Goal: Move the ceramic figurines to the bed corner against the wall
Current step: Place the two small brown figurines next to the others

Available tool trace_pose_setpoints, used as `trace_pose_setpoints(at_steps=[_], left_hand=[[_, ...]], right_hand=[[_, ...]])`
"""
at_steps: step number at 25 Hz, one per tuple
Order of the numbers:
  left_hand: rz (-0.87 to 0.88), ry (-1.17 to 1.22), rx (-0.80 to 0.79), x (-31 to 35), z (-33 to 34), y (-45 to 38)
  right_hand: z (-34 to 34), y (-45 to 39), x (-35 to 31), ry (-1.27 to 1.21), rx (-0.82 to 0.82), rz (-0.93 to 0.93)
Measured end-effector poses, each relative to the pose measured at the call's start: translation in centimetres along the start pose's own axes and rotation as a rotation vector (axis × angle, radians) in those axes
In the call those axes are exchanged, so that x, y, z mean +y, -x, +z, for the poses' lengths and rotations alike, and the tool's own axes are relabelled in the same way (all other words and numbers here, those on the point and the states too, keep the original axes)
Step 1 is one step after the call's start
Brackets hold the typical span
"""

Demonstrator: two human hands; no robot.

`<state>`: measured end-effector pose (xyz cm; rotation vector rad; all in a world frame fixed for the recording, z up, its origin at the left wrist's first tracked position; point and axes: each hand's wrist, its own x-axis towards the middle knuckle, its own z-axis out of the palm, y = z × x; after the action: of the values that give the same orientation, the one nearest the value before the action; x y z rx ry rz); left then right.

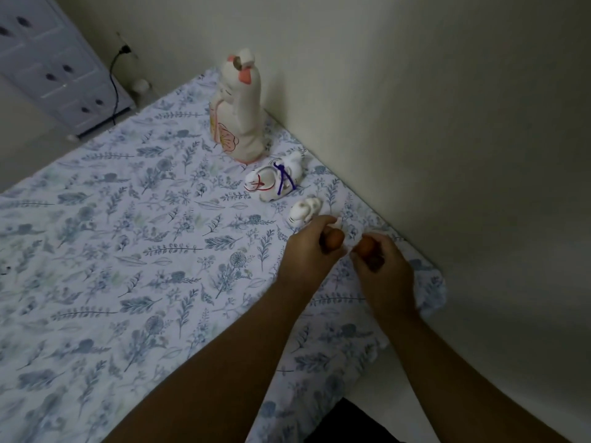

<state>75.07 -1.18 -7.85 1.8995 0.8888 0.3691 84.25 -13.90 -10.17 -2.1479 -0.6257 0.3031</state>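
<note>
The bed [134,238], covered in a white sheet with a blue leaf and flower print, runs along a plain wall [415,123] on its right edge.

3 ceramic figurines stand in a row close to that wall-side edge. The tall figurine [238,107], cream with an orange patch near the top and a pink flower on its side, stands upright nearest the far end of the bed, just beside the wall. Next along the edge is the middle figurine [275,179], a small white animal shape with red lines and a purple cord tied around it. The small figurine [303,212], white with faint markings, sits nearest the person, just beyond the left hand.

Both hands are low over the sheet near the wall-side edge. The left hand [308,247] is curled around a small orange-brown piece [334,239] that shows between the fingers. The right hand [382,266] is likewise closed on a second orange-brown piece [366,246], with something white showing just above it. What either piece is cannot be told, as both are blurred and largely covered. The 2 hands are near each other but apart.

Beyond the far end of the bed stands a white cabinet [51,65] with dark knobs, and a black cable [113,81] hangs from a wall socket.
</note>
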Motion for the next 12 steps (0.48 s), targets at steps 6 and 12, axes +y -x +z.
trace_pose_setpoints(at_steps=[6, 12], left_hand=[[-0.015, 0.021, 0.047, -0.6, 0.4, 0.7], [0.076, -0.051, 0.016, -0.7, 0.5, 0.9]], right_hand=[[-0.6, 0.8, -0.4, 0.075, -0.036, 0.032], [-1.1, 2.8, -0.5, 0.08, -0.072, 0.006]])
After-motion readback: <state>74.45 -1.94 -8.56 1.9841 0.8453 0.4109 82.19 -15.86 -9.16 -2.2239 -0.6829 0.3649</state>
